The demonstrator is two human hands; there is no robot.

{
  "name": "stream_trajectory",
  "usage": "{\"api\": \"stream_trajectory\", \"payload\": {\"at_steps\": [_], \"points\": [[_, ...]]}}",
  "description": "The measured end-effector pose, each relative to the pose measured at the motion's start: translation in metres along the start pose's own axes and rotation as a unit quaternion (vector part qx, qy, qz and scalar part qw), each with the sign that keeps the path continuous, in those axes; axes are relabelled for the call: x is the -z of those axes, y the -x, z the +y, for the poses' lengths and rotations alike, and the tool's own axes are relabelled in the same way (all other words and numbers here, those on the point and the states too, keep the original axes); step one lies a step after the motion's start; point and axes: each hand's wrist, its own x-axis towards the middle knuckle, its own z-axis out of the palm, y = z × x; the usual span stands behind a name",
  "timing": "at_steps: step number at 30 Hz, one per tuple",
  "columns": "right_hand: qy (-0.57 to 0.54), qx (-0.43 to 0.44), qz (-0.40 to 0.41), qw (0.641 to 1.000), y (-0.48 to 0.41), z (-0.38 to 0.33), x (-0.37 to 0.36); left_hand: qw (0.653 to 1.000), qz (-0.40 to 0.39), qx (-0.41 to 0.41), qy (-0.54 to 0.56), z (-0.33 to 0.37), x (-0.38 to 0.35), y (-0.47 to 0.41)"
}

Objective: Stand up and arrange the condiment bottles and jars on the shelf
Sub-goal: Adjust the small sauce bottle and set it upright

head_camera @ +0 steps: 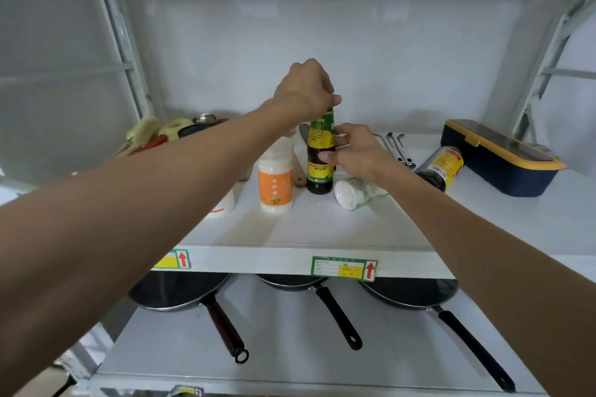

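- white metal shelf (322, 226), three pans below
- dark sauce bottle (320, 177) upright mid-shelf, beside orange-label sugar jar (275, 185)
- left hand (303, 90) clamped over bottle cap, right hand (354, 151) pinching its body
- white jar (353, 193) and dark jar (440, 167) lying toppled

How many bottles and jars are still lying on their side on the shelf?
2: a white jar beside the upright dark bottle held in both hands, and a dark jar by the blue box. The arms may hide others.

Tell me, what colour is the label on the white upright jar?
Orange, on the white plastic upright jar, clearest in the head view.
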Motion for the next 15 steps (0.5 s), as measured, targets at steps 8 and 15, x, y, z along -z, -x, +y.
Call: {"api": "stream_trajectory", "payload": {"at_steps": [8, 15], "points": [[0.021, 0.037, 0.049, 0.998, 0.009, 0.004, 0.009, 0.996, -0.022, -0.086, 0.013, -0.018, 0.018, 0.017], [-0.048, 0.011, -0.025, 0.998, 0.012, -0.009, 0.005, 0.992, -0.049, -0.082, 0.084, -0.012, 0.026, 0.026]]}}
